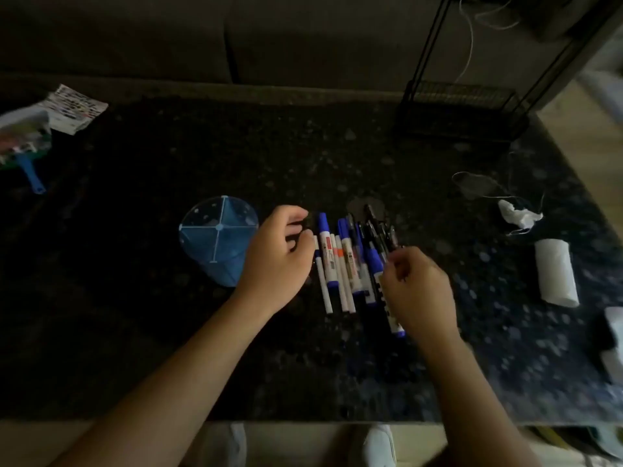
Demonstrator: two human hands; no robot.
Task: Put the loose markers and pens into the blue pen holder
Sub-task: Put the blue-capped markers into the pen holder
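Two hands: over the marker row.
Left hand: fingers curled, grasp unclear.
Right hand: fingers pinched, grasp unclear.
Blue pen holder: left of markers, on dark surface.

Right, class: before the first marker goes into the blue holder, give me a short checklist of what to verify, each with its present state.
1. Blue pen holder upright, opening up: ok.
2. Holder compartments free of pens: ok.
3. Markers and pens gathered beside the holder: ok.
4. Left hand gripping a marker: cannot tell.
5. Right hand gripping a pen: cannot tell, fingers curled over the pile.
6. Path from pile to holder: not ok, left hand lies between.
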